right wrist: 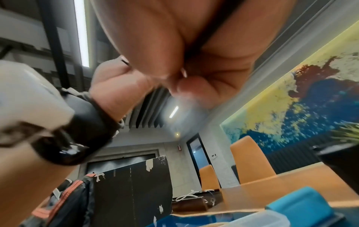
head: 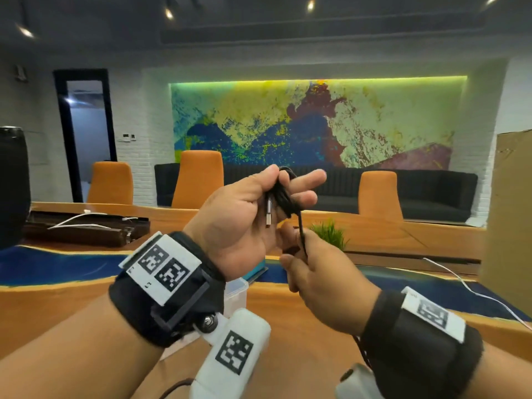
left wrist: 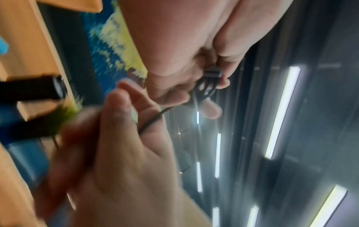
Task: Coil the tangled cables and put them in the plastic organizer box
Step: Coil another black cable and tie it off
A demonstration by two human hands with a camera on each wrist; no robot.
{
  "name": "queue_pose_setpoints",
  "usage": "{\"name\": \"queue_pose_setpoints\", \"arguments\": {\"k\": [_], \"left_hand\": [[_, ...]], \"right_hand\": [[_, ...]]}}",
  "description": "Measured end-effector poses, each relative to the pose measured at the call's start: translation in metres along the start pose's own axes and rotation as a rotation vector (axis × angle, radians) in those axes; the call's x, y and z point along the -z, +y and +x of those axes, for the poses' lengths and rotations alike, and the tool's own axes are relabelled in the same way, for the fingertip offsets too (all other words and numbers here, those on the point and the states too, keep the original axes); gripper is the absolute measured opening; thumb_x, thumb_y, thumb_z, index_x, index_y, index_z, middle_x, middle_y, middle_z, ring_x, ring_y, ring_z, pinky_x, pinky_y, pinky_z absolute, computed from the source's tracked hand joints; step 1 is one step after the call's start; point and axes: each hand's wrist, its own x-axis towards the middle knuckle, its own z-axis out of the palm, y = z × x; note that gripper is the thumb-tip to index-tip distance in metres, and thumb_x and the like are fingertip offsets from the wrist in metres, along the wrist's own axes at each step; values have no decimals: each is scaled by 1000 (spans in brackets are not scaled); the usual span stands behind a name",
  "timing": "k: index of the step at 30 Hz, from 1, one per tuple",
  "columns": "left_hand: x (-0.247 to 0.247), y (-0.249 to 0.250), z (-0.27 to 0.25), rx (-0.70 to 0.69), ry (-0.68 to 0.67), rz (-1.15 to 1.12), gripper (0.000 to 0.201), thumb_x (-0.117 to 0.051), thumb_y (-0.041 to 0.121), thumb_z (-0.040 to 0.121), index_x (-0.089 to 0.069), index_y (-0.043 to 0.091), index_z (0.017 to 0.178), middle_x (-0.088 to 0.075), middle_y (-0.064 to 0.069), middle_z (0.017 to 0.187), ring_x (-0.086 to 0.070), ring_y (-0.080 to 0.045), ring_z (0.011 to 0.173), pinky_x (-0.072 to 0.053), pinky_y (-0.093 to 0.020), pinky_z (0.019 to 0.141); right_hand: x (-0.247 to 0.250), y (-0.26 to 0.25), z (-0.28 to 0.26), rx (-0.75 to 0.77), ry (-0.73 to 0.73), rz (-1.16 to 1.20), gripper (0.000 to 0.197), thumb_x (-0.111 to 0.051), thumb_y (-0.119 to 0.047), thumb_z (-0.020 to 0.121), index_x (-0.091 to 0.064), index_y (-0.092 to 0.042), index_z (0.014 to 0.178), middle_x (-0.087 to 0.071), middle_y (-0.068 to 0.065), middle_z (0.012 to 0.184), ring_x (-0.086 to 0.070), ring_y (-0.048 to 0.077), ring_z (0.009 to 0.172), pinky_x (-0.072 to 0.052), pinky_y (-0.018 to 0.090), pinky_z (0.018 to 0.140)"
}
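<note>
We are midway through coiling: our left hand [head: 241, 214] is raised in front of us with its thumb and fingers curled around a bundle of loops of thin black cable [head: 283, 194], the silver metal plug [head: 268, 214] hanging down against the palm. Just below it, our right hand [head: 313, 272] pinches the loose tail of the same cable between thumb and fingertips, the strand running taut up into the bundle. In our judgement a wrap is under way, not a placement. The next move calls for carrying the tail around the loops held in the left hand, keeping light tension so the coil does not spring open. The clear plastic organizer box [head: 237, 295] sits on the tabletop [head: 302, 309] beneath our left wrist, partly hidden by it; once the tail is used up, the coil must go down there
</note>
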Motion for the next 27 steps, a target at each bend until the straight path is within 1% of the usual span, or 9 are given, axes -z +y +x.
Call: {"name": "queue_pose_setpoints", "arguments": {"k": [2, 4, 6, 8, 11, 14, 19, 22, 27], "left_hand": [[6, -3, 2, -159, 99, 500, 28, -33, 30, 107, -53, 17, 93, -72, 3, 118, -67, -9, 95, -46, -23, 66], [18, -8, 5, -326, 113, 1066, 24, -36, 34, 105, -55, 20, 98, -70, 8, 107, -65, -8, 102, -50, -25, 80], [30, -13, 7, -348, 71, 1504, 22, -34, 41, 103, -50, 27, 96, -65, 10, 100, -63, -14, 96, -48, -38, 85], [36, -14, 7, -326, 31, 1764, 25, -32, 40, 104, -43, 27, 87, -57, 9, 86, -55, -16, 80, -41, -40, 76], [38, -7, 4, -291, -49, 1759, 26, -36, 35, 105, -46, 24, 84, -51, 7, 79, -48, -14, 73, -40, -37, 69], [39, 1, 2, -263, -179, 1729, 25, -40, 34, 104, -52, 21, 87, -53, 5, 81, -50, -14, 75, -44, -36, 68], [39, 6, 3, -191, -263, 1881, 23, -39, 35, 104, -49, 22, 88, -50, 8, 83, -48, -14, 77, -42, -34, 72], [40, 4, 4, -193, -144, 1790, 29, -36, 34, 105, -53, 19, 87, -56, 3, 82, -52, -15, 76, -43, -36, 71], [68, 17, 17, -202, 190, 1669, 34, -34, 33, 105, -56, 18, 84, -61, 5, 81, -58, -14, 78, -49, -41, 79]], "right_hand": [[8, -5, -4, -6, -37, -134, 16, -52, -32, 99, -51, -31, 115, -61, -9, 97, -59, 5, 82, -51, 19, 68], [17, -14, -5, 29, -46, -216, 17, -54, -31, 98, -56, -28, 114, -62, -9, 101, -59, 5, 88, -53, 22, 75], [28, -23, -5, 48, -37, -226, 15, -56, -30, 97, -65, -23, 107, -65, -5, 93, -61, 8, 84, -55, 27, 75], [41, -28, -2, 62, -2, -258, 12, -60, -30, 94, -70, -23, 96, -66, -4, 82, -62, 12, 76, -55, 34, 73], [54, -29, 6, 88, 55, -286, 10, -68, -31, 89, -71, -23, 84, -67, -4, 73, -63, 11, 69, -56, 34, 68], [61, -29, 11, 71, 59, -154, 9, -73, -28, 85, -73, -19, 82, -67, -4, 69, -57, 4, 56, -49, 22, 54], [53, -25, 12, 27, 38, 29, 7, -72, -22, 87, -73, -15, 88, -59, -6, 57, -47, -1, 45, -39, 14, 46], [48, -26, 10, -25, 60, 227, 8, -69, -11, 88, -69, -10, 96, -57, 2, 56, -49, 10, 45, -42, 22, 42], [65, -29, 12, -50, 127, -109, 9, -64, -12, 91, -72, -17, 92, -69, 7, 69, -63, 18, 56, -57, 32, 52]]}}
